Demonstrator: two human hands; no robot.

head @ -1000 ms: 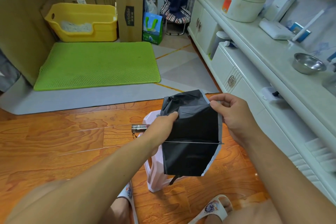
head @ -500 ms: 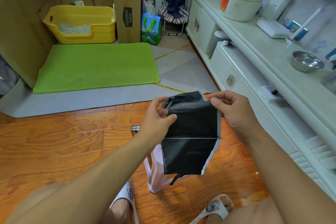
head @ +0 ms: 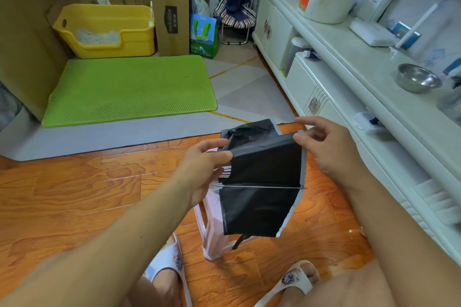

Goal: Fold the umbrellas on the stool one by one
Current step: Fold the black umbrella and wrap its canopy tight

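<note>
1. Head view, the hold: the left hand [head: 207,169] is gripping the black umbrella [head: 262,182] at its gathered, shaft-side edge, thumb and fingers curled over the cloth where the bright metal ribs bunch together. The right hand [head: 329,147] is pinching the top outer corner of one canopy panel between thumb and fingertips, the other fingers standing loose.

2. Head view, where it is: the umbrella is being held in the air in front of the person, just above the pale pink stool [head: 212,227], which is showing below and behind the hanging cloth. One thin rib [head: 262,187] is lying straight across the panel.

3. Head view, what could go wrong: the pinch on the corner is looking light, so the slick cloth could be slipping out and the pleat falling open. Pulling the panel over unevenly could be bunching it against the rib, or bending that thin rib. The dark strap [head: 239,242] dangling at the bottom could be getting wrapped inside the folds.

4. Head view, the count: one umbrella is showing, though others may be lying hidden behind it. One stool, two hands, two white slippers [head: 169,264] on the wood floor [head: 74,194], and one steel bowl [head: 416,78] on the white cabinet [head: 349,62].
</note>
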